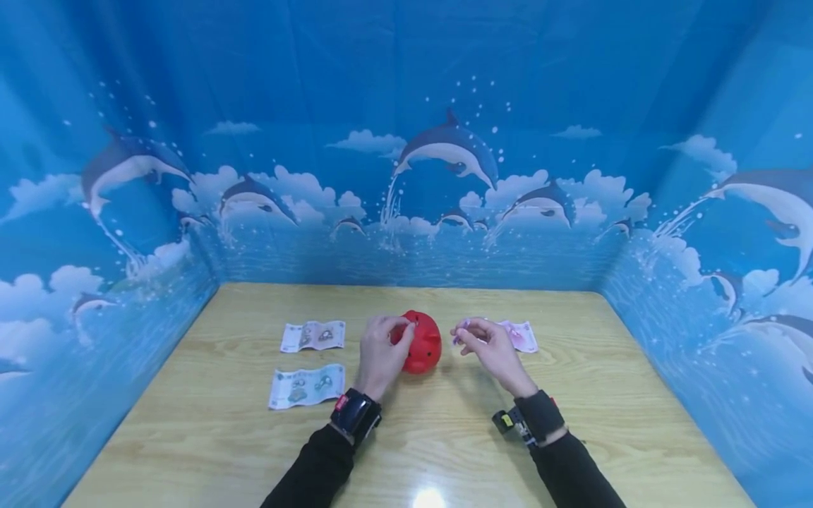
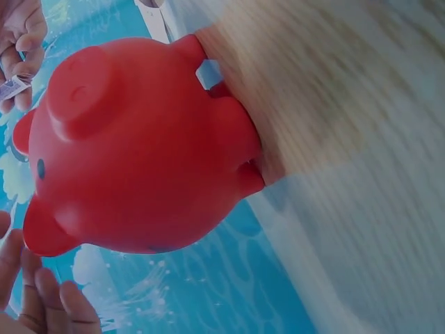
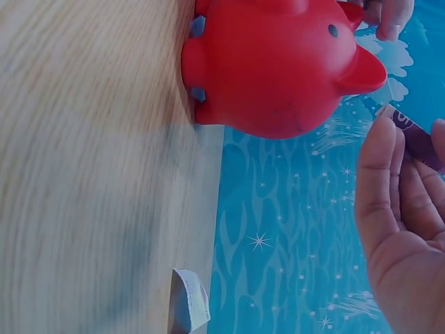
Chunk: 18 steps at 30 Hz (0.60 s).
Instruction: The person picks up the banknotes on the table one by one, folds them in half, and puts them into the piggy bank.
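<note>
A red piggy bank (image 1: pixel 424 347) stands upright on the table, its snout, eye and ears plain in the left wrist view. My left hand (image 1: pixel 383 356) is at its left side and top. Those fingers (image 2: pixel 52 292) look relaxed beside one ear in the left wrist view; whether they touch it is unclear. To the right of the bank, my right hand (image 1: pixel 492 349) is raised off the table. Between thumb and fingertips it pinches a small folded purple banknote (image 3: pixel 415 139), apart from the bank. A pink banknote (image 1: pixel 524 337) lies behind that hand, partly hidden.
Left of the bank, a brownish-purple banknote (image 1: pixel 313 336) lies behind a green-blue banknote (image 1: pixel 308 386), both creased. The wooden table (image 1: pixel 222 451) ends at a blue dolphin-printed curtain (image 1: pixel 305 254) at the back and sides.
</note>
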Each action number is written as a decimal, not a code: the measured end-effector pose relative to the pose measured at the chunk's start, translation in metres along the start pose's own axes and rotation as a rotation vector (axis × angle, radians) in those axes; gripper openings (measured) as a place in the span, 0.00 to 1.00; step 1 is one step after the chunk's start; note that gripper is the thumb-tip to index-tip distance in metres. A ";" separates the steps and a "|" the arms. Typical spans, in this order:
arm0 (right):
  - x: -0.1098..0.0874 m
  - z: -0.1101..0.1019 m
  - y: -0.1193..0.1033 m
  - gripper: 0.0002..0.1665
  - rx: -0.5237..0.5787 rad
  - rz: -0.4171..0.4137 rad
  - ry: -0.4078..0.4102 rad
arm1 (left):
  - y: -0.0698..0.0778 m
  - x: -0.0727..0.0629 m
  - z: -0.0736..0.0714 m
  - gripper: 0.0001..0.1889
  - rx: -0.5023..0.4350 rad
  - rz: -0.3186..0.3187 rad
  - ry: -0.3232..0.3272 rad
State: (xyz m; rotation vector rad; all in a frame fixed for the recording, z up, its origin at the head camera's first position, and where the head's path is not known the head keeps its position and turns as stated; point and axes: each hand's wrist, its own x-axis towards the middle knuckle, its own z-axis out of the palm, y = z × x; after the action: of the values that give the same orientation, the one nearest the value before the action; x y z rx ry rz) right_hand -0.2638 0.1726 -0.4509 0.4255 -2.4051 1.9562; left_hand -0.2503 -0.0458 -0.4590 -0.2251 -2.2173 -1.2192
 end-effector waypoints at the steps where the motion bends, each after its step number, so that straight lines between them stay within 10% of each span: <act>1: 0.000 0.000 0.000 0.15 0.001 0.003 0.002 | 0.000 0.001 0.000 0.10 -0.005 -0.018 -0.011; 18: 0.021 0.017 -0.006 0.16 0.051 -0.051 0.016 | -0.011 0.003 0.003 0.32 -0.029 -0.147 -0.265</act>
State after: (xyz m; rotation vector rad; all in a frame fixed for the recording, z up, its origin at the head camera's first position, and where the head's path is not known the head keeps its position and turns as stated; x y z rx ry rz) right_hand -0.2797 0.1511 -0.4451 0.4664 -2.3155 1.9960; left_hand -0.2584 -0.0498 -0.4669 -0.2507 -2.4815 -1.3678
